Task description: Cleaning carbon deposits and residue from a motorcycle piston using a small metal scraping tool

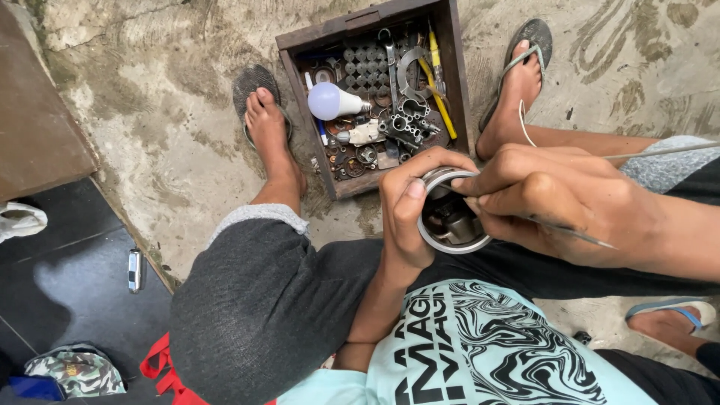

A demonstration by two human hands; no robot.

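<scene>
Masking the metal cylinder [450, 238] rim — hands [409, 210] [559, 202]

On the rough concrete floor [172, 112] at twelve o'clock sits a wooden toolbox [450, 67] crammed with sockets, wrenches, a yellow-handled screwdriver [437, 82] and a white light bulb [330, 101]. At nine o'clock a small lighter [134, 270] lies on dark tiles [67, 292]. A camouflage bag [75, 371] slumps at seven o'clock, with a red strap [161, 367] just beside it.
</scene>
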